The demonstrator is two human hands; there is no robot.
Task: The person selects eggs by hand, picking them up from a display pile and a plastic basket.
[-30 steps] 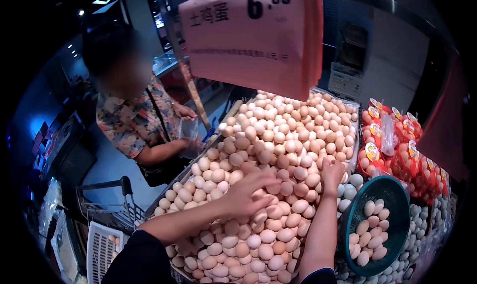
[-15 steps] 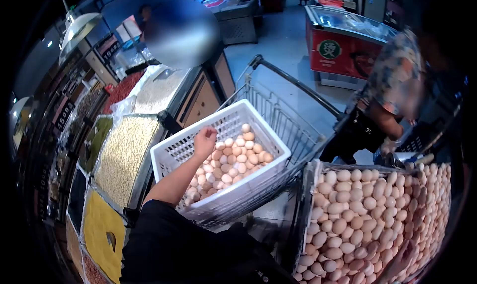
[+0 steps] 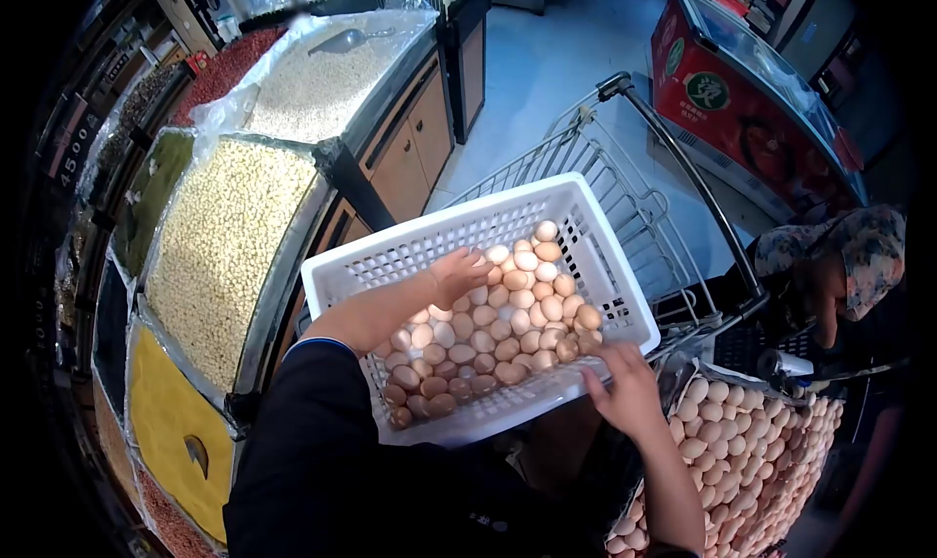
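Observation:
A white plastic basket (image 3: 459,224) holds many brown and pale eggs (image 3: 483,338) heaped toward its front and right side. My left hand (image 3: 457,277) reaches in over the heap, its fingers loosely spread near the upper eggs, with no egg plainly in its grasp. At the basket's front right corner is my right hand (image 3: 630,387), thumb apart from the fingers. Its fingertips lie close by an egg at the heap's edge; whether they touch it is unclear.
Under the basket stands a metal shopping cart (image 3: 625,197). A large egg display (image 3: 732,451) is at lower right, beside another person's hand (image 3: 828,299). Bins of pale beans (image 3: 229,255) and yellow grain (image 3: 176,421) line the left. A red freezer (image 3: 742,109) stands beyond.
My right hand has come from the egg display to the basket's front right corner. My left hand has moved right, over the eggs, and its fingers have loosened. The view has tilted down.

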